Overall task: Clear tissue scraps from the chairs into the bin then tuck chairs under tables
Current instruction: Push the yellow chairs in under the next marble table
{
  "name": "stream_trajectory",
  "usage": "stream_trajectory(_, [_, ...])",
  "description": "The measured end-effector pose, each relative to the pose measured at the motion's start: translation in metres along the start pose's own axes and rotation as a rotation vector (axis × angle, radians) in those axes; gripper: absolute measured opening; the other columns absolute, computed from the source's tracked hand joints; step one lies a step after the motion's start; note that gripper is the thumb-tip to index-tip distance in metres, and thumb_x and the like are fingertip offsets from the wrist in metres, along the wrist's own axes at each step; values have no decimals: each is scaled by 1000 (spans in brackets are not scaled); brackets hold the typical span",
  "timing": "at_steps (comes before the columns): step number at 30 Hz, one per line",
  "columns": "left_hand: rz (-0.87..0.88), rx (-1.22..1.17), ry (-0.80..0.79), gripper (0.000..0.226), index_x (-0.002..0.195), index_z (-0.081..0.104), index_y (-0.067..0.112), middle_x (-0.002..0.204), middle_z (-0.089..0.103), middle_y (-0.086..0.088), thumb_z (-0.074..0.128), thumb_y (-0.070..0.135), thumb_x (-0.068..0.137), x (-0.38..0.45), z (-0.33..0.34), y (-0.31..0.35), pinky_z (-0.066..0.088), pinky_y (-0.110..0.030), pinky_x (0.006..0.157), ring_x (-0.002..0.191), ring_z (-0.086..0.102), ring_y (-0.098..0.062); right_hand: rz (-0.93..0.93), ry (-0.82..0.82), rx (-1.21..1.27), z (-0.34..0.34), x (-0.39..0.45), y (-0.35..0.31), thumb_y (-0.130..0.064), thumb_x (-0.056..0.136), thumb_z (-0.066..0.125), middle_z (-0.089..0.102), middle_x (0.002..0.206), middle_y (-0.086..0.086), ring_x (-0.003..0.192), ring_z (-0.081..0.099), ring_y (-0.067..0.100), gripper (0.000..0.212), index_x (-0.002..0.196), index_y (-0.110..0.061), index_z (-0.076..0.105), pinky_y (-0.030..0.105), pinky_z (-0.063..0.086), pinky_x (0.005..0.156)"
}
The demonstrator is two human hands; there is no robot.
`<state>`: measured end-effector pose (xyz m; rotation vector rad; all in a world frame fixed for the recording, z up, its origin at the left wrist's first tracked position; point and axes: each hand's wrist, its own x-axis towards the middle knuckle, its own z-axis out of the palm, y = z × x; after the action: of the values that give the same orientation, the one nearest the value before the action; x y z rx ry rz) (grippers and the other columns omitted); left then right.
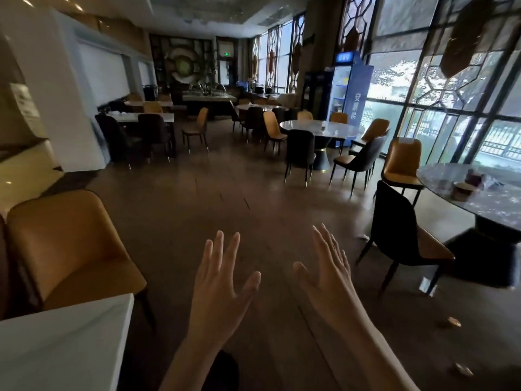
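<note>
Hands raised side by side in the lower middle of the head view, above dark wood floor point(180, 221). Left hand point(220, 280) flat, fingers spread and pointing away, gripping nothing. Right hand point(328, 275) likewise splayed and bare, turned a little on edge, thumb toward the left one, the two apart.

Orange chair point(70, 249) at lower left, seat facing right, drawn up just beside the corner of a white tabletop point(62, 342) that fills the bottom-left corner. Dark-backed chair with an orange seat point(406, 235) to the right, standing a little out from the near edge of a round marble table point(496, 204); a small bowl and some unclear items on that tabletop (too blurred to name). Small pale scrap point(363, 237) on the floor beside that chair's front leg. Two more pale bits on the floor at lower right, one point(452, 322) nearer the table's base, one point(463, 369) near the bottom edge.

Farther back, another round table point(321, 128) ringed by dark and orange chairs, several standing away from its rim. Blue drinks fridge point(345, 91) behind it against the window wall.
</note>
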<state>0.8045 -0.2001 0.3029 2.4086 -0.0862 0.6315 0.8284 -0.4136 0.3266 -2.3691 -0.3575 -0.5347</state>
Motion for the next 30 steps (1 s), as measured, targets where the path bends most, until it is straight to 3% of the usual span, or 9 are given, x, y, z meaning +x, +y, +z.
stream_trajectory(14, [-180, 45, 88, 80, 147, -11, 57, 161, -23, 20, 23, 85, 81, 235, 95, -114, 8, -43, 118, 149, -21, -8, -117, -137, -2, 127, 263, 84, -52, 96, 44, -7, 163, -13, 150, -12, 7, 75, 153, -38, -2, 39, 0, 123])
stream_trajectory(22, [-202, 106, 142, 81, 149, -9, 54, 162, -22, 17, 25, 84, 83, 378, 109, -171, 5, -39, 116, 149, -20, -10, -145, -166, 43, 196, 414, 93, -52, 95, 46, -6, 164, -11, 150, -10, 8, 76, 153, -37, -1, 41, 6, 124])
stream_trajectory(30, [-284, 186, 184, 79, 146, -13, 58, 161, -25, 18, 24, 85, 82, 498, 136, -246, 1, -38, 115, 148, -23, -9, -193, -256, 94, 295, 555, 111, -58, 93, 43, -10, 161, -12, 149, -10, 9, 76, 150, -40, -4, 39, 0, 121])
